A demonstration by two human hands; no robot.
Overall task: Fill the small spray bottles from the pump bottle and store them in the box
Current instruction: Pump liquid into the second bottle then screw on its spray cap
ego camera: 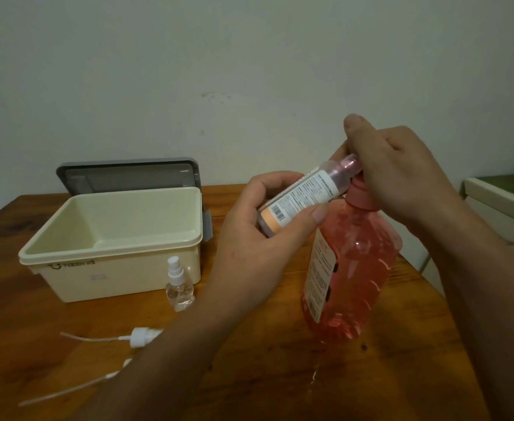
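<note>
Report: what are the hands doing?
Left hand grips small labelled bottle, tilted mouth-first at the pump. Right hand curled over pump bottle top. Box open; clear spray bottle stands before it.

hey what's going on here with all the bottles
The person's left hand holds a small labelled bottle tilted, its open mouth at the spout of the pink pump bottle, while the right hand grips that bottle's top. A capped small spray bottle stands in front of the open box, which shows nothing inside yet. Two loose spray heads lie on the table.
</note>
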